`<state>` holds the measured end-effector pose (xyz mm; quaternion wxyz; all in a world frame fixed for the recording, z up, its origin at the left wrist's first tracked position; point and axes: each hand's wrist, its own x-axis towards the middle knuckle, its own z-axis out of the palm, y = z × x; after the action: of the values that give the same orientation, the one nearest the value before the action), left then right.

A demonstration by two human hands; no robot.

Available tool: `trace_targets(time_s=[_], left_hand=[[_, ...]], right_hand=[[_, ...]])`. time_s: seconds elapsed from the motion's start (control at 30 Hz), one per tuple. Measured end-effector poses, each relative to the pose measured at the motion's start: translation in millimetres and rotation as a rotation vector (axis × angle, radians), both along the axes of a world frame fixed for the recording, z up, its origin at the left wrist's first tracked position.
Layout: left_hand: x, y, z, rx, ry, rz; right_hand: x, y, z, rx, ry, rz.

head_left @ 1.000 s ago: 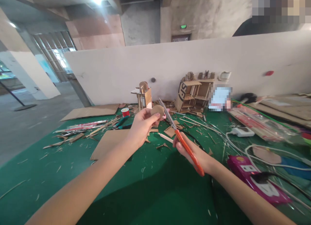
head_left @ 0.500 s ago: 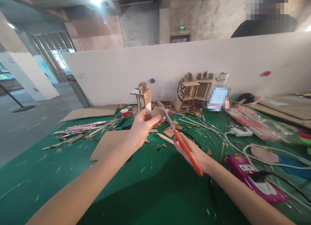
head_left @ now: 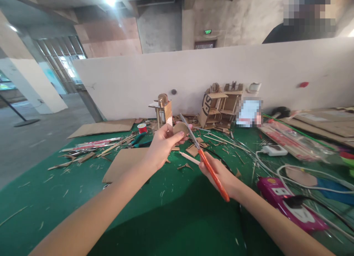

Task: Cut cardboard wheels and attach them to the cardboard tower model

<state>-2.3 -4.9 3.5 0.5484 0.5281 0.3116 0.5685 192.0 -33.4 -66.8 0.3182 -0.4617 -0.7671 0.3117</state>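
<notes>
My left hand (head_left: 165, 143) pinches a small round cardboard disc (head_left: 180, 129) between thumb and fingers. In my right hand (head_left: 218, 171) are orange-handled scissors (head_left: 211, 171), their metal blades pointing up and away beside the disc's right edge. The blades look nearly closed; whether they touch the cardboard I cannot tell. Just behind my left hand stands a small cardboard and stick model (head_left: 165, 112). A flat cardboard sheet (head_left: 121, 162) lies partly under my left forearm. A pale pencil-like stick (head_left: 189, 158) lies between my hands on the green tabletop (head_left: 166, 219).
A cardboard shelf model (head_left: 218, 108) stands against the white partition (head_left: 132, 82). A red thread spool (head_left: 142, 128) and pliers (head_left: 138, 139) are at left. A purple power strip (head_left: 293, 204), white cables and packaged sticks (head_left: 293, 139) lie right. A person (head_left: 298, 31) is beyond the partition.
Almost nothing differs. The disc is tilted slightly differently in my left hand, and the scissors in my right hand have shifted very slightly.
</notes>
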Motion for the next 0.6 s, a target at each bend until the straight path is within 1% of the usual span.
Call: trace_targets(time_s=[0.07, 0.17, 0.27, 0.43, 0.6], left_hand=[[1.0, -2.5, 1.4, 0.026, 0.047, 0.036], [2.5, -6.9, 4.4, 0.079, 0.166, 0.101], [2.8, -9.2, 6.0, 0.113, 0.244, 0.122], [1.6, -7.6, 5.4, 0.138, 0.289, 0.124], [0.6, -5.3, 4.5, 0.138, 0.238, 0.093]], right_hand=[[-0.8, -0.7, 0.3, 0.001, 0.013, -0.004], [-1.7, -1.2, 0.9, -0.008, 0.018, -0.011], [-1.4, -0.4, 0.4, -0.009, 0.004, -0.006], [-1.0, 1.4, -2.6, 0.007, 0.016, 0.005], [-2.1, 0.7, -4.1, 0.011, 0.029, 0.002]])
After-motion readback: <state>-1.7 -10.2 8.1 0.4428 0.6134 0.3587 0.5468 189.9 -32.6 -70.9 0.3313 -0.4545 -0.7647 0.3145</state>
